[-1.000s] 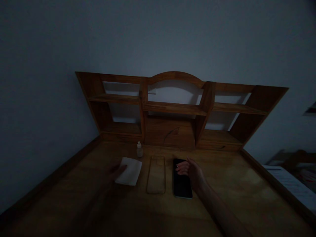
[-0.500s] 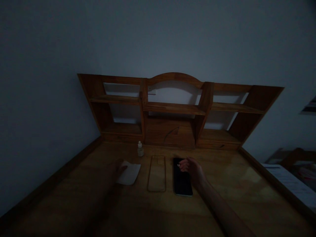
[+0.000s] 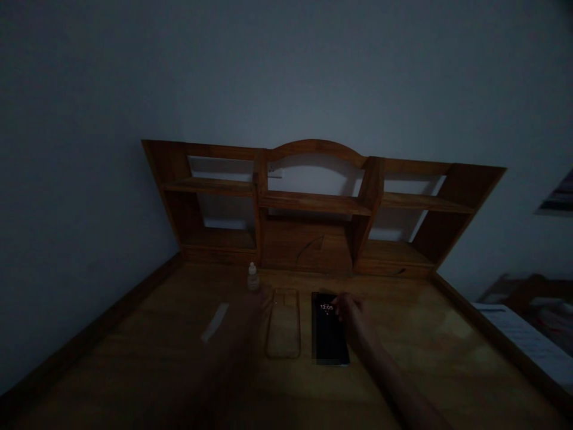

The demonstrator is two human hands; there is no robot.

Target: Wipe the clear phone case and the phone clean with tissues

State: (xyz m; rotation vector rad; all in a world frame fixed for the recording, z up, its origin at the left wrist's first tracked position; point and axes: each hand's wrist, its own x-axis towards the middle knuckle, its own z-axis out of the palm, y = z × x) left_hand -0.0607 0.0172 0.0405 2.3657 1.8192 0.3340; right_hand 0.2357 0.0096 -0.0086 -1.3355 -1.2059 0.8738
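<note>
Phone (image 3: 330, 334), lit screen up, lies flat on the table (image 3: 425, 352) just right of the clear case (image 3: 283, 325); stiff, smooth, slippery glass, best pinched by its long edges. Right hand (image 3: 351, 313) rests at its top right corner, fingers (image 3: 339, 309) loosely curled, touching. Left hand: only a dark blur.

Bare right forearm (image 3: 394, 391), sleeveless
</note>
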